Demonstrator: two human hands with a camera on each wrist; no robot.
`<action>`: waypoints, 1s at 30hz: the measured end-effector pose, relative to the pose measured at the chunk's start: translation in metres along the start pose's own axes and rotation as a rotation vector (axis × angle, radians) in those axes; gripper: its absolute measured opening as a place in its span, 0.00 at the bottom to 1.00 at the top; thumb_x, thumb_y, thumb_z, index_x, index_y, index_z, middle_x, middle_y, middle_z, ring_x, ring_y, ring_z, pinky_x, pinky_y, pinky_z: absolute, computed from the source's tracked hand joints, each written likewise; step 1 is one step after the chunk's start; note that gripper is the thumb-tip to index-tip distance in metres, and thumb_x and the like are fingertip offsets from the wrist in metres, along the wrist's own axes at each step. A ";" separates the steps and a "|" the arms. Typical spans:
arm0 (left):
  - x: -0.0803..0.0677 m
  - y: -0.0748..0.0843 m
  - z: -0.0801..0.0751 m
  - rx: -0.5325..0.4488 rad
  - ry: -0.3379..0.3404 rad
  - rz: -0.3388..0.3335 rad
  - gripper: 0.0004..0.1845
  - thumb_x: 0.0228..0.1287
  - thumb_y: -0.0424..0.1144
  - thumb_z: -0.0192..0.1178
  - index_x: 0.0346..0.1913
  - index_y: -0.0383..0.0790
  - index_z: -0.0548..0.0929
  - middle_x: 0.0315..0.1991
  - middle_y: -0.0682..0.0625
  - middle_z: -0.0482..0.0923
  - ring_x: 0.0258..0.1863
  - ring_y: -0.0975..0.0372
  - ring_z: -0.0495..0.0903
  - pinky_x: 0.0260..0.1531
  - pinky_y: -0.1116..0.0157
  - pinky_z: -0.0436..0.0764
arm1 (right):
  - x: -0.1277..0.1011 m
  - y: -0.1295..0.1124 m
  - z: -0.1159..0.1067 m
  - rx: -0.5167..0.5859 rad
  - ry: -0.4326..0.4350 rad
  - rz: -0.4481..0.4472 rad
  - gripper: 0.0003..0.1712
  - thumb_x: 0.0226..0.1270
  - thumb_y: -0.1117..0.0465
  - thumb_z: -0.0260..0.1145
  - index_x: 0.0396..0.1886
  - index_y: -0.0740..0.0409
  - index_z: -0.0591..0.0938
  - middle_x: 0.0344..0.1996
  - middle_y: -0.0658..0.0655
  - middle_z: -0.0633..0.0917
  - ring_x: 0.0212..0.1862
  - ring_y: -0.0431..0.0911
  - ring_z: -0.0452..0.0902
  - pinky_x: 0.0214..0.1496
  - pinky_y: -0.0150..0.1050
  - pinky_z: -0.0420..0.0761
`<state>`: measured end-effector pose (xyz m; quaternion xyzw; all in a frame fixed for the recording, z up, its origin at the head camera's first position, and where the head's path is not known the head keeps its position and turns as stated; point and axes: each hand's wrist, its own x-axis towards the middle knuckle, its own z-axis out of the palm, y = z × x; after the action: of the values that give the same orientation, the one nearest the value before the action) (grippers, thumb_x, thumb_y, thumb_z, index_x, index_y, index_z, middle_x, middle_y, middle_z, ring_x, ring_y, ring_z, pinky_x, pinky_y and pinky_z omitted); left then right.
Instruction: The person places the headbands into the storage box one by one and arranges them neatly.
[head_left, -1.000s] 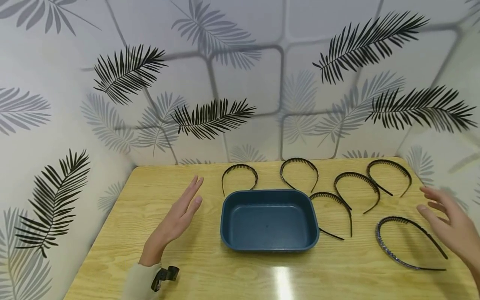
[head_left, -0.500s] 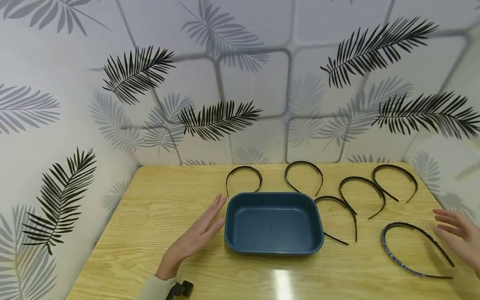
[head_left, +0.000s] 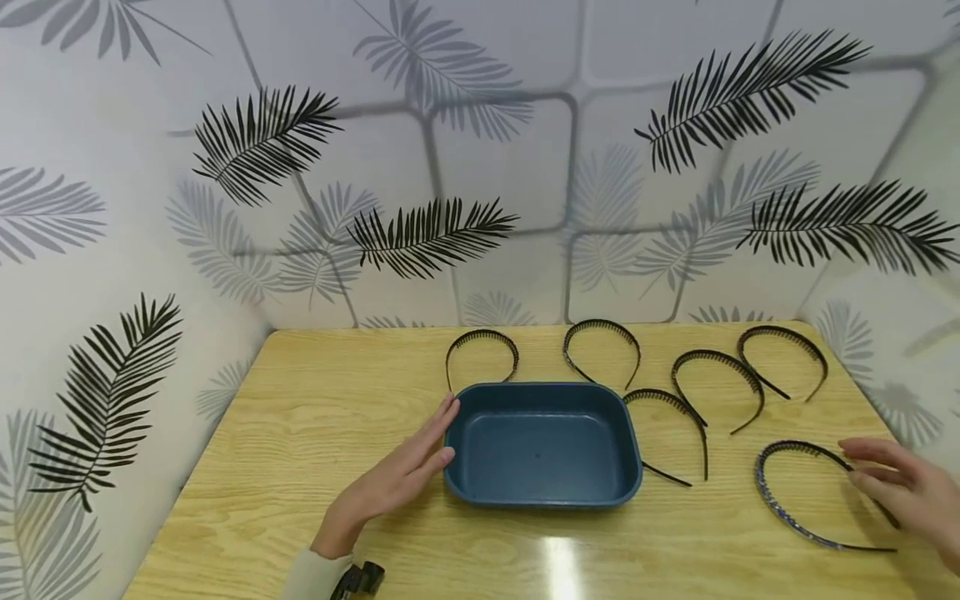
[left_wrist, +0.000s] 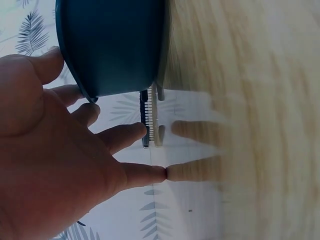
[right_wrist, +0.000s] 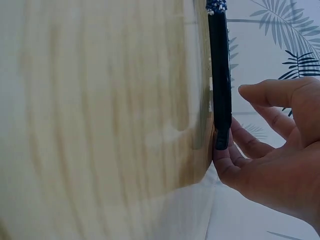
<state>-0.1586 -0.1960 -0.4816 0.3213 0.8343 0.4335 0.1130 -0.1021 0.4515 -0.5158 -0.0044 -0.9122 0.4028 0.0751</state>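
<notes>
A dark blue rectangular box (head_left: 540, 492), open at the top, stands on the table. My left hand (head_left: 397, 479) rests at its left wall, fingers fairly straight. In the left wrist view the thumb (left_wrist: 49, 65) and nearest fingertips lie right at the rim of the box. My right hand (head_left: 903, 487) is at the right arm of a black headband with a glittery blue-silver side (head_left: 780, 508). In the right wrist view its lower fingers reach down to the table by the headband's dark tip (right_wrist: 221, 135), with the thumb (right_wrist: 265, 93) apart from the band.
Several black toothed headbands lie on the wooden table: one behind the box (head_left: 483, 335), one at the back centre (head_left: 600, 323), others at right, including one beside the box (head_left: 703, 442). A leaf-patterned wall (head_left: 517, 275) rises behind the table.
My left hand has moved right, from beside the box to its left wall. My right hand has come down and inward to the glittery headband. The box and headbands stay in place.
</notes>
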 end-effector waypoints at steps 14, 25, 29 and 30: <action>-0.003 -0.003 -0.002 0.027 0.002 0.020 0.34 0.85 0.39 0.44 0.84 0.40 0.42 0.83 0.48 0.34 0.82 0.47 0.36 0.78 0.53 0.44 | 0.001 -0.011 -0.005 -0.109 -0.092 0.082 0.13 0.71 0.66 0.70 0.52 0.66 0.87 0.38 0.18 0.75 0.37 0.18 0.71 0.33 0.23 0.76; -0.002 0.000 -0.001 0.036 0.000 -0.004 0.34 0.85 0.40 0.45 0.84 0.40 0.43 0.83 0.49 0.34 0.82 0.50 0.37 0.78 0.55 0.45 | 0.002 -0.007 -0.006 -0.109 -0.097 0.048 0.15 0.69 0.67 0.71 0.54 0.65 0.88 0.40 0.17 0.75 0.38 0.21 0.73 0.34 0.24 0.77; -0.002 0.000 -0.001 0.037 0.000 -0.013 0.34 0.85 0.41 0.44 0.84 0.41 0.43 0.83 0.49 0.34 0.82 0.51 0.37 0.78 0.56 0.44 | 0.001 -0.009 -0.006 -0.089 -0.089 0.007 0.14 0.67 0.70 0.72 0.51 0.64 0.89 0.40 0.20 0.78 0.38 0.21 0.75 0.34 0.22 0.76; -0.002 0.000 -0.001 0.036 -0.002 -0.013 0.34 0.85 0.41 0.44 0.84 0.41 0.43 0.83 0.49 0.34 0.82 0.51 0.37 0.78 0.56 0.44 | 0.001 -0.009 -0.007 -0.091 -0.092 0.018 0.14 0.67 0.69 0.71 0.52 0.64 0.89 0.40 0.20 0.78 0.37 0.22 0.75 0.34 0.22 0.76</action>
<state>-0.1577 -0.1974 -0.4813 0.3184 0.8438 0.4174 0.1110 -0.1015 0.4506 -0.5040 0.0027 -0.9319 0.3614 0.0291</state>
